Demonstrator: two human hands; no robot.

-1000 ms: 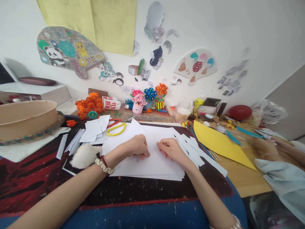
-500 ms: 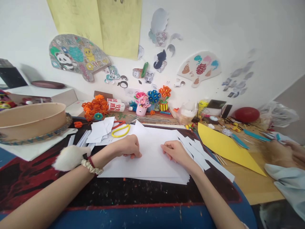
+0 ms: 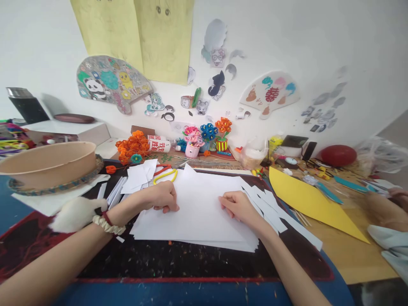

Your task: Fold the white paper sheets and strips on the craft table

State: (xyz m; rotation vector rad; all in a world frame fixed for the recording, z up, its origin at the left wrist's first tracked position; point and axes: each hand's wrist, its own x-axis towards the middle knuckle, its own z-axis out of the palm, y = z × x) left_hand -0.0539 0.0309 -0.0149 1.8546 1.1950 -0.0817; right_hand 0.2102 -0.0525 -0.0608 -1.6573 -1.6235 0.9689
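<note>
A stack of white paper sheets (image 3: 199, 204) lies in front of me, with both hands over it. My left hand (image 3: 164, 197) is closed, its fingers curled down at the left part of the top sheet. My right hand (image 3: 237, 206) is closed too, thumb and forefinger together over the right part. Anything thin between the fingers of either hand is hidden or blends into the white paper. Just beyond my left hand lie scissors with a yellow handle (image 3: 165, 175), beside small cut paper pieces (image 3: 138, 176). White paper strips (image 3: 266, 204) fan out right of my right hand.
A dark mat (image 3: 153, 263) covers the blue table (image 3: 178, 293). A round beige basin (image 3: 47, 163) stands at left, a white fluffy thing (image 3: 75, 214) by my left wrist. Orange flowers (image 3: 132, 146) lie behind. At right are yellow paper (image 3: 312, 202) and another person's blurred arm (image 3: 387, 210).
My left hand has slid a little left across the paper, widening the gap between my hands. My right hand stays nearly in place over the sheet. The view has tilted slightly upward.
</note>
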